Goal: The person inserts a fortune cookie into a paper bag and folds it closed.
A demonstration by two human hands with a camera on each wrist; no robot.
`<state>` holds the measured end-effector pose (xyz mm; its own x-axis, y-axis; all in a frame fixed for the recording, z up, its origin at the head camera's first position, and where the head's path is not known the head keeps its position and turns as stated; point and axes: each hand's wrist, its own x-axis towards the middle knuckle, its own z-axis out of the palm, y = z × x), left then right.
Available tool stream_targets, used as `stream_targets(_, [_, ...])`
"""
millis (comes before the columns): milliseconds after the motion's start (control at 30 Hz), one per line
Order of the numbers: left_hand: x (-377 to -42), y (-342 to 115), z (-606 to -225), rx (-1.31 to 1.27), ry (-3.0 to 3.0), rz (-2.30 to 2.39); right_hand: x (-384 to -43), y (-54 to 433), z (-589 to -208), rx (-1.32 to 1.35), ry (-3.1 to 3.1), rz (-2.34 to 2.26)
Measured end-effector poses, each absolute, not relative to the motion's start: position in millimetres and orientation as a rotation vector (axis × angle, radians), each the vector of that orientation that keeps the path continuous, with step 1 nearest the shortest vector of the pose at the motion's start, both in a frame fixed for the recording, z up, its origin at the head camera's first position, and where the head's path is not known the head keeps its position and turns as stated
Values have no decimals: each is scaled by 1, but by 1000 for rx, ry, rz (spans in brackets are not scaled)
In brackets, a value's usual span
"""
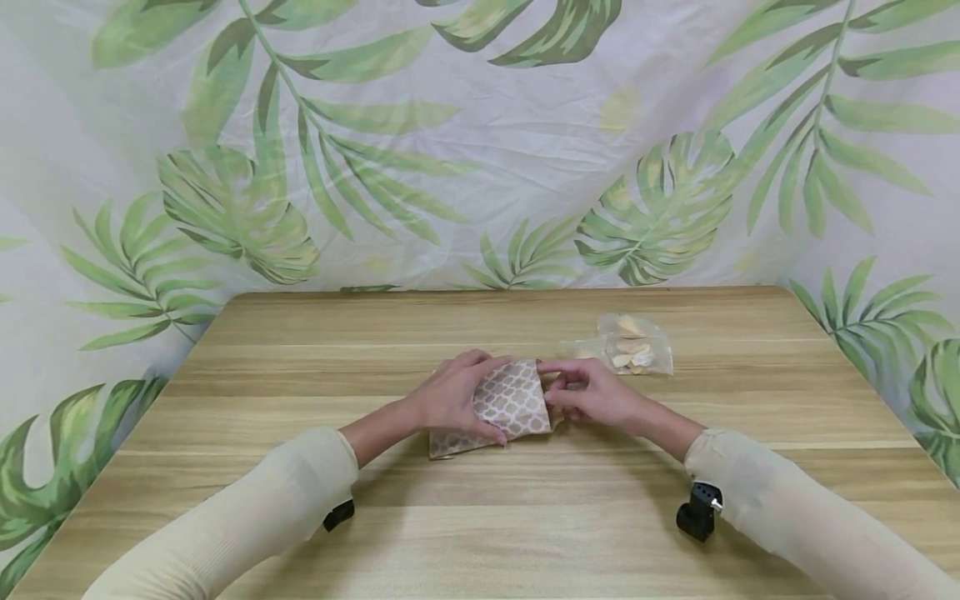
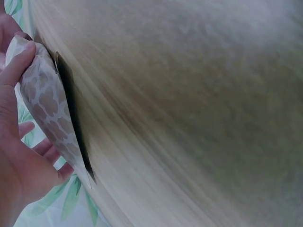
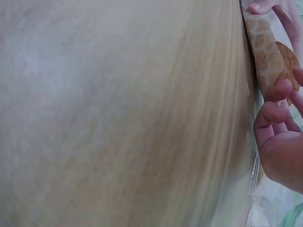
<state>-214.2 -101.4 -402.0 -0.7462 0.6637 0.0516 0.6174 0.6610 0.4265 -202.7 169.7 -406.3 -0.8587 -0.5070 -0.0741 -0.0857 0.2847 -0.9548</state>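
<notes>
A paper bag with a white lattice pattern on tan lies low over the table, its mouth toward the right. My left hand grips it across the body, thumb on the near edge and fingers over the far edge. At the mouth, my right hand has its thumb and curled fingers on the rim. The right wrist view shows the bag's plain brown inside beside those fingertips. In the left wrist view the bag bulges slightly, held by the left thumb. What is inside stays hidden.
Clear plastic bags with pale, cream-coloured pieces lie behind the right hand. The wood-grain table reaches back to a leaf-print cloth. Black wrist cameras hang under both sleeves.
</notes>
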Motion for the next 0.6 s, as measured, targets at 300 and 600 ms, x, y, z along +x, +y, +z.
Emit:
stream_targets(300, [-212,-101,-401,1107,2790,616,-201,160,-403,-392,2234,-1673])
stream_targets(600, [-210,-101,-400,1149,2802,605,-197,155,-402,-289,2139,-1760])
